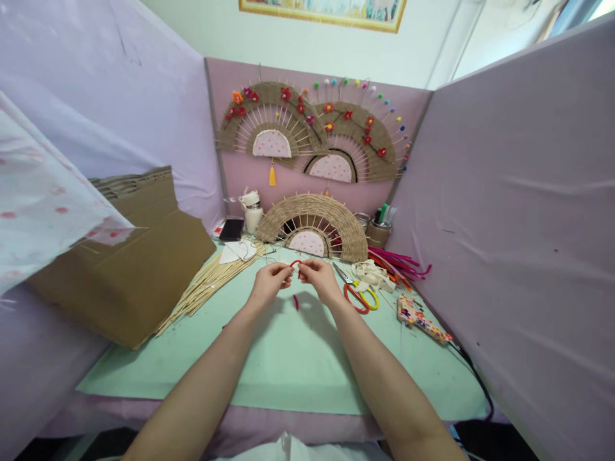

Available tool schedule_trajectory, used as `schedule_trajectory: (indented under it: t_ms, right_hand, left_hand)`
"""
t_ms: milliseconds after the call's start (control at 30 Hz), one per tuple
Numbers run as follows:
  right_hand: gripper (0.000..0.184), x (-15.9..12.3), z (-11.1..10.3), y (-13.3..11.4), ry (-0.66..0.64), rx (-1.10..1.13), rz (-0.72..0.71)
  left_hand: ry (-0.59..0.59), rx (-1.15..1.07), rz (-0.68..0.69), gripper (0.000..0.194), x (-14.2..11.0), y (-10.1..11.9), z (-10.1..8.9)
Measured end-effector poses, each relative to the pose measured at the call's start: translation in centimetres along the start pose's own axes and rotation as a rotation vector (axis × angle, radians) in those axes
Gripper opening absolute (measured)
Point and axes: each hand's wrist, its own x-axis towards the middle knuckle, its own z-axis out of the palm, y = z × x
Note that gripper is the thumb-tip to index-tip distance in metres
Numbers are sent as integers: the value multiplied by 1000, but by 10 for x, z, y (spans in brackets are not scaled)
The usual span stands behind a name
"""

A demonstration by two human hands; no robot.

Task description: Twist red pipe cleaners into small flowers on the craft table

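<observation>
Between my two hands, just above the green tabletop [307,365], is a short red pipe cleaner [295,262] bent into an arch. My left hand [271,280] pinches one end of it between thumb and fingers. The other end sits in the closed fingertips of my right hand [317,276]. Below them a loose piece of dark pink pipe cleaner [296,302] lies on the table. Behind my hands stands a fan-shaped woven piece [312,208] with thin sticks and a dotted half-round centre [307,242].
Scissors [356,298] with red and yellow handles, pink pipe cleaners [401,261] and a flower-patterned glue gun [423,320] with a black cord lie right. Thin sticks [211,282] and cardboard [129,262] are left. A white bottle [252,214] and pen holder [378,234] stand behind.
</observation>
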Motion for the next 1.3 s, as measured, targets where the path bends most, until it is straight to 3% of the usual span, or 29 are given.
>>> schedule_trajectory:
  t_ms: [200, 400, 600, 833, 967, 1300]
  right_hand:
    - [32, -10, -4, -2, -40, 156, 133]
    - [32, -10, -9, 12, -13, 157, 144]
    - [32, -11, -9, 16, 10, 139, 122]
    - [25, -14, -8, 14, 11, -29, 69]
    - [24, -16, -9, 10, 36, -140, 80]
    - [24, -16, -8, 13, -44, 93, 170]
  left_hand:
    - [-148, -243, -153, 29, 1, -8, 0]
    - [-52, -285, -144, 26, 1, -17, 7]
    - [-87, -343, -236, 20, 3, -19, 9]
    - [-165, -356, -362, 17, 6, -20, 3]
    - [-147, -371, -383, 21, 4, -18, 3]
    - [-260, -494, -522, 13, 4, -20, 1]
